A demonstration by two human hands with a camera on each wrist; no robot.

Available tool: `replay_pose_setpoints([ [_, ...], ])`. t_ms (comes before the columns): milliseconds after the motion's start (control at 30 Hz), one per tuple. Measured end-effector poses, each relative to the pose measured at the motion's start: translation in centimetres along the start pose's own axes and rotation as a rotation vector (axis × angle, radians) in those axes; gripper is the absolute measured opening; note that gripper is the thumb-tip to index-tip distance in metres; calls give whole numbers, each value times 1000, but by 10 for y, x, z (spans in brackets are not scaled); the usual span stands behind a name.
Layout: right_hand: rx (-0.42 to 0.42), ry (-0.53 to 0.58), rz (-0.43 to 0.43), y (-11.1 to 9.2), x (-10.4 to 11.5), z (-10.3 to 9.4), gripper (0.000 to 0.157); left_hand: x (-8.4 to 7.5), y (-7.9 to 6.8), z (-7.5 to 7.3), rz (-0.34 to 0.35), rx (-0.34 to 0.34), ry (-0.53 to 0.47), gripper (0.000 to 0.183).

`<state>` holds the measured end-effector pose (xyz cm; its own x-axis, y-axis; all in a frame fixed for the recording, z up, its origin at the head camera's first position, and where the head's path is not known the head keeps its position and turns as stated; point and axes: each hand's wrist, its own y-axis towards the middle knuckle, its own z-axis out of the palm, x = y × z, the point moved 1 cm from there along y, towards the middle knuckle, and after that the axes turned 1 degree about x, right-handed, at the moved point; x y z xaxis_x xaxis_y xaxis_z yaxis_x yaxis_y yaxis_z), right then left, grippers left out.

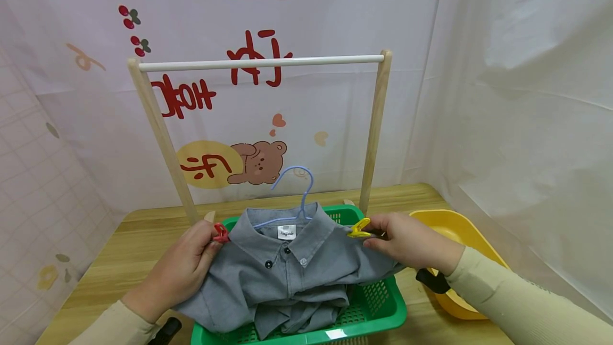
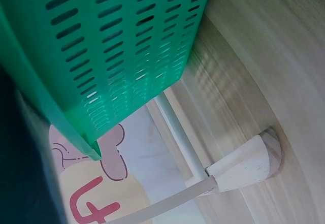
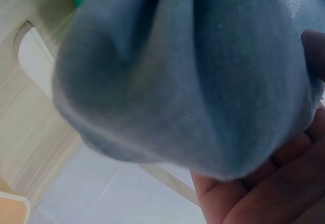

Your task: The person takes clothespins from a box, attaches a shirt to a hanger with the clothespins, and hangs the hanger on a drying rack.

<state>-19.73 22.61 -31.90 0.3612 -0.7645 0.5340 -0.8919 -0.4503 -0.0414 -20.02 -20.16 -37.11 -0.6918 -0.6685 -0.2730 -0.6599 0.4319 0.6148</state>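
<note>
A grey button-up shirt (image 1: 239, 281) spreads over a green basket (image 1: 396, 307), its collar facing up. Inside the collar sits a blue hanger (image 1: 312, 179), hook raised. My left hand (image 1: 187, 262) grips the shirt's shoulder on the left, beside a red clip (image 1: 221, 232). On the other shoulder, my right hand (image 1: 404, 241) pinches the cloth next to a yellow clip (image 1: 359, 228). The right wrist view shows bunched grey sleeve cloth (image 3: 167, 82) in front of the fingers (image 3: 274, 193). In the left wrist view the basket's slotted side fills the upper left; the left fingers are hidden.
Behind the basket stands a wooden rack with a white crossbar (image 1: 263, 62); one rack foot (image 2: 244, 165) shows in the left wrist view. A yellow basin (image 1: 442, 228) lies to the right, partly behind my forearm. All stand on a wood-grain table (image 1: 119, 260) before printed cloth walls.
</note>
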Motion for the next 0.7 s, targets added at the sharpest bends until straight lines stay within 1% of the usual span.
replay_pose_setpoints([
  [133,5,-4,-11,0,-2,2,14,1,-1,0,-8,4,1,32],
  [233,6,-1,-21,0,-3,3,8,2,-1,0,-17,11,3,32],
  [367,8,15,-32,1,-4,3,13,1,-1,0,-21,12,7,32],
  [600,13,21,-37,1,-4,4,12,0,-1,1,-1,-3,4,31],
  [700,15,20,-38,1,-5,4,10,0,-2,1,-12,0,5,31],
])
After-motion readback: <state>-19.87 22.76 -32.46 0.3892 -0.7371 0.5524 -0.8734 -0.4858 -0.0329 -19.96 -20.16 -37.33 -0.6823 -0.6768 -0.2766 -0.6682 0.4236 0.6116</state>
